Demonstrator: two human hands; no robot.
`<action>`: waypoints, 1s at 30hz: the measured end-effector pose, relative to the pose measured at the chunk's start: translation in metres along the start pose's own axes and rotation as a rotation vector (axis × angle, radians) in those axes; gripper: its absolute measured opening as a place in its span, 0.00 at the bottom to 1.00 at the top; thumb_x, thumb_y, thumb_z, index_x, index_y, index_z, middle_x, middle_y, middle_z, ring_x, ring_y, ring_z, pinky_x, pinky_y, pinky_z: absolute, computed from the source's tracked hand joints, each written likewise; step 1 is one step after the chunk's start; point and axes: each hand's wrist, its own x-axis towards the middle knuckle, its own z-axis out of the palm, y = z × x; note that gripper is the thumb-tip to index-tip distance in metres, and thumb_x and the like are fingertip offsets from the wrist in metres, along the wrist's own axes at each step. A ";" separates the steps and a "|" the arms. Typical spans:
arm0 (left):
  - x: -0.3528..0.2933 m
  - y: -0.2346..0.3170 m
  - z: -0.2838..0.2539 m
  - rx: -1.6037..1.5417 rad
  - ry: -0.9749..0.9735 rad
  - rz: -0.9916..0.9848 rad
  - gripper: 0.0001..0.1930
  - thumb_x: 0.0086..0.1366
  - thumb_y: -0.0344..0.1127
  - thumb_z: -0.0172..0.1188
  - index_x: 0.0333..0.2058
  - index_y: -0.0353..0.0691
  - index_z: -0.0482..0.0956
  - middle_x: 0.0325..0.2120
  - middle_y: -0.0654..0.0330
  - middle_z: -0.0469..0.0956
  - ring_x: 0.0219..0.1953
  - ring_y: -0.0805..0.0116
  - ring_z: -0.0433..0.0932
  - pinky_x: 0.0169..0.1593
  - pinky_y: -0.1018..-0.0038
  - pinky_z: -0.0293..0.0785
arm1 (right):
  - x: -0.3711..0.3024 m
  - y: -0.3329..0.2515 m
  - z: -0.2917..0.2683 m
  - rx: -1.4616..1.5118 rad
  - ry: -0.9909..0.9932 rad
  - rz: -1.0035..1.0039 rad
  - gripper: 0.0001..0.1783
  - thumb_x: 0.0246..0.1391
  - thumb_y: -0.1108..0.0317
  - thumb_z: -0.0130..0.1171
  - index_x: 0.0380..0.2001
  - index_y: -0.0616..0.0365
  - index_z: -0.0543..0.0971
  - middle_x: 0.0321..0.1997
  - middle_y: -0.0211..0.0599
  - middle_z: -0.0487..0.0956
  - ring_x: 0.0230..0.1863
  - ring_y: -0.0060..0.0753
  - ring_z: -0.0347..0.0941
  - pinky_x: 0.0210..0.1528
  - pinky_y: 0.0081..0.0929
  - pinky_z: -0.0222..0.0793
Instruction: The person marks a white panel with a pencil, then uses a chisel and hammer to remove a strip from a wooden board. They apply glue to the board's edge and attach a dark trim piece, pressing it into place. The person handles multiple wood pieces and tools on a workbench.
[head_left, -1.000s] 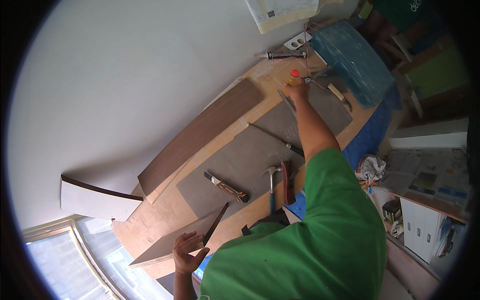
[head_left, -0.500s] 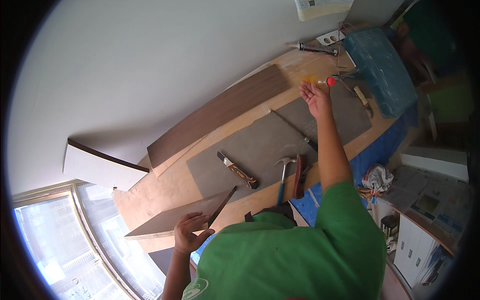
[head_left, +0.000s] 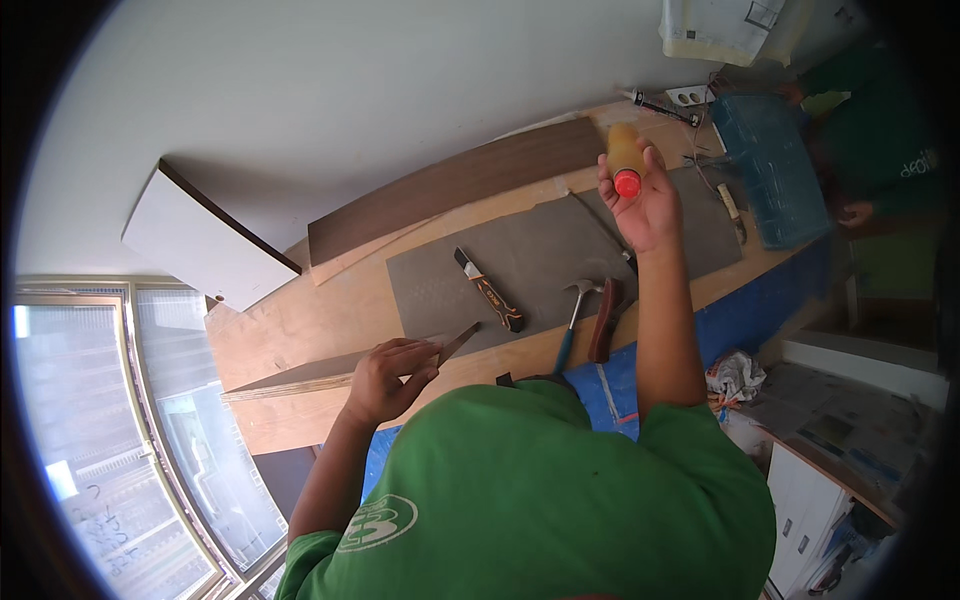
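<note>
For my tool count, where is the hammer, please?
In the head view, the hammer lies right of centre, between the utility knife and the dark red block.

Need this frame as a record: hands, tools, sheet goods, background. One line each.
right_hand: hand gripping a bottle of yellow liquid, red cap facing the camera
left_hand: hand at a thin dark strip; grip unclear
tools: black-and-orange knife on the grey sheet; hammer beside a red-brown tool
sheet_goods: grey sheet on the bench; dark brown panel nearer the wall
background: teal case, upper right; co-worker beyond, partly visible
</note>
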 end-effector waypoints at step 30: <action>-0.023 -0.049 0.005 0.278 0.110 0.132 0.15 0.63 0.49 0.69 0.42 0.48 0.86 0.35 0.63 0.85 0.44 0.59 0.82 0.57 0.60 0.72 | -0.183 0.128 0.214 -0.955 -0.199 -0.066 0.30 0.52 0.79 0.73 0.57 0.56 0.72 0.56 0.49 0.81 0.61 0.51 0.79 0.65 0.49 0.75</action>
